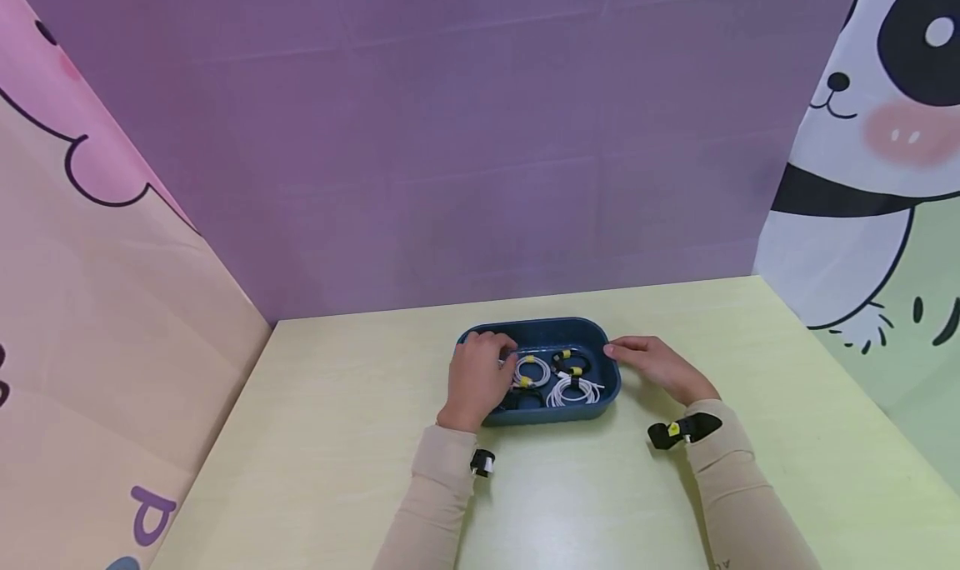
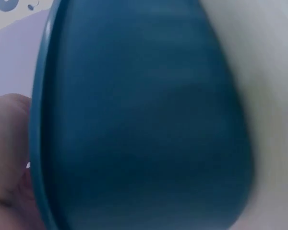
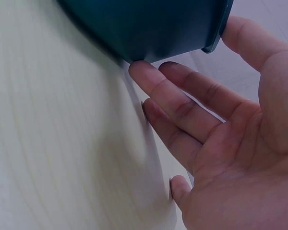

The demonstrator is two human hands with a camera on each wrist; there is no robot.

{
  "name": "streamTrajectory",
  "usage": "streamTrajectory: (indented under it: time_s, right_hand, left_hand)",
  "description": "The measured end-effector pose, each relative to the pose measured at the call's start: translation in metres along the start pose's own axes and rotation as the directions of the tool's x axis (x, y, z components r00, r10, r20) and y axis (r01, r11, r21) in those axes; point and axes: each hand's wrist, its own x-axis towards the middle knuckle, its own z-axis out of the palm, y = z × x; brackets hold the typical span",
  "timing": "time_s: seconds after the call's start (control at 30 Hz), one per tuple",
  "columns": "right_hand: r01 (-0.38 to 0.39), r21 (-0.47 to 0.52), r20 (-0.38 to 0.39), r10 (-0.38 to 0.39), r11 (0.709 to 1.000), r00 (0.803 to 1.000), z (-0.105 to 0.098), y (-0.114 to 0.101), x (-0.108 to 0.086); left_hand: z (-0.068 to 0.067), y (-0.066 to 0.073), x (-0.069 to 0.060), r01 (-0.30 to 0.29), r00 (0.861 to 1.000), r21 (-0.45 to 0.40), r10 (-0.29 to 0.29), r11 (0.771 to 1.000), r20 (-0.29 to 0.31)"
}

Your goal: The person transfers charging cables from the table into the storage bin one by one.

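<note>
A dark blue plastic tray (image 1: 540, 416) stands on the table with several tied cable coils inside. Among them are a white coil (image 1: 574, 392) at the front, a grey-white coil with yellow ties (image 1: 532, 372) and a black coil (image 1: 572, 361) behind. Another black coil (image 1: 528, 399) is partly hidden at the front left. My left hand (image 1: 480, 378) reaches over the tray's left end, fingers bent down inside; what lies under the fingertips is hidden. At the right end my right hand (image 1: 660, 366) holds the tray, thumb at the rim and fingers (image 3: 163, 96) against the wall below.
A pale wooden tabletop (image 1: 337, 437) surrounds the tray. A purple sheet (image 1: 450, 153) forms the back wall, with printed panels at left and right. A small black wrist device (image 1: 684, 430) sits at the right sleeve, and another (image 1: 482, 462) at the left.
</note>
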Motion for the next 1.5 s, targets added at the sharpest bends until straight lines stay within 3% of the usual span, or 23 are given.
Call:
streamTrajectory:
  time_s: [0.13,0.27,0.43,0.6,0.73,0.83,1.23,1.5]
  right_hand:
    - [-0.001,0.002,-0.003,0.001,1.0,1.0,0.0,0.0,0.001]
    - [-0.014,-0.005,0.005,0.014,1.0,1.0,0.001,-0.001,-0.001]
    - [-0.015,-0.005,0.007,0.015,1.0,1.0,0.002,-0.002,-0.003]
    - [-0.009,-0.004,0.005,0.009,1.0,1.0,0.002,-0.002,-0.002]
    - [-0.011,0.0,0.007,0.011,1.0,1.0,0.002,-0.002,-0.002]
    - [-0.013,0.003,0.005,0.013,1.0,1.0,0.003,-0.001,-0.001]
    - [0.0,-0.002,0.007,0.0,1.0,1.0,0.001,0.0,0.001]
    - [0.068,-0.07,-0.007,-0.068,0.995,0.998,-0.002,-0.001,-0.001]
  left_hand:
    - [-0.009,-0.013,0.003,0.061,0.994,-0.045,-0.064,0.997,-0.09]
    - [-0.016,-0.031,0.002,0.145,0.979,-0.099,-0.157,0.984,-0.128]
    - [-0.017,-0.054,-0.001,0.248,0.959,-0.136,-0.262,0.959,-0.104]
    - [-0.015,-0.067,-0.004,0.301,0.953,-0.139,-0.304,0.943,-0.001]
    - [-0.014,-0.071,-0.005,0.329,0.944,-0.133,-0.321,0.935,0.079]
    - [-0.015,-0.072,-0.005,0.332,0.942,-0.138,-0.32,0.933,0.104]
    - [-0.017,-0.076,-0.005,0.284,0.956,-0.158,-0.267,0.946,0.124]
    - [-0.026,-0.08,-0.003,0.253,0.966,-0.167,-0.238,0.953,0.103]
